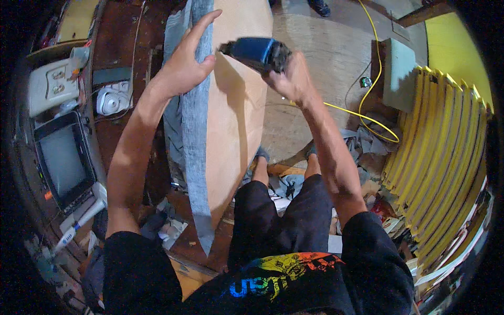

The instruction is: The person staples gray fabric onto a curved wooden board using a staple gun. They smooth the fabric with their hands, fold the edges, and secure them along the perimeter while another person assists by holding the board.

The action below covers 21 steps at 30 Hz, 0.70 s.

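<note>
A long pale wooden panel (pixel 236 121) with a tapered near end stretches away in front of me. Grey fabric (pixel 195 136) covers its left edge in a strip. My left hand (pixel 186 65) lies against that fabric edge with thumb and fingers spread, holding nothing. My right hand (pixel 294 79) is wrapped round a blue and black staple gun (pixel 253 50), whose front end points left toward the fabric edge. The tool's shadow falls on the panel below it. Whether its tip touches the panel, I cannot tell.
A yellow hose (pixel 375 52) loops over the floor and runs behind my right wrist. At right stands a stack of yellow-edged boards (pixel 441 152). Shelves at left hold a small dark-framed screen (pixel 64 160) and a white round device (pixel 111 101). Cloth scraps (pixel 367 142) litter the floor.
</note>
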{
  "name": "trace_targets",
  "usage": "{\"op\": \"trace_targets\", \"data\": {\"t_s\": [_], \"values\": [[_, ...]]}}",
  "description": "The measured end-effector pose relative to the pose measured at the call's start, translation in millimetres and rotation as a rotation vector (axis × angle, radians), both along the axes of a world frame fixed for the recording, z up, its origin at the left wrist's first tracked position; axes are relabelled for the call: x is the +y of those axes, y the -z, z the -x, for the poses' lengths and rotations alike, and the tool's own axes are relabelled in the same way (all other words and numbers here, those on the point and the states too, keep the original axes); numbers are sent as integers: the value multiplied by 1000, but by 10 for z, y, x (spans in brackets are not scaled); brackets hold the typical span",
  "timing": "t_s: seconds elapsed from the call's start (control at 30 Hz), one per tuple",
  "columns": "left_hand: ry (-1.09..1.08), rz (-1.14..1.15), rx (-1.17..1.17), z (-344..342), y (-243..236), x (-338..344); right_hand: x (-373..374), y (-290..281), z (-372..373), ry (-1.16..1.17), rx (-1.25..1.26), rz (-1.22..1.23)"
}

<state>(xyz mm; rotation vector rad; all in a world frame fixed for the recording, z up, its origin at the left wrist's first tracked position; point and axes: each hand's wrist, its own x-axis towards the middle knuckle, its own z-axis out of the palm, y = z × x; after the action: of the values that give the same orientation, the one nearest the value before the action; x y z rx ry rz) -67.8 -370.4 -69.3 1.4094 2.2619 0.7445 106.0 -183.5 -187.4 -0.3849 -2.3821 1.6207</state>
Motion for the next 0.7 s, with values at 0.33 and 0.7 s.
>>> {"op": "trace_targets", "data": {"t_s": [0.33,0.7], "values": [[-50,-9,-62,-53,4,-76,-1127,324,-2175,-216,-696,-285],[-6,-270,16,-40,314,-83,-3363,980,-3461,-894,-1118,-380]]}}
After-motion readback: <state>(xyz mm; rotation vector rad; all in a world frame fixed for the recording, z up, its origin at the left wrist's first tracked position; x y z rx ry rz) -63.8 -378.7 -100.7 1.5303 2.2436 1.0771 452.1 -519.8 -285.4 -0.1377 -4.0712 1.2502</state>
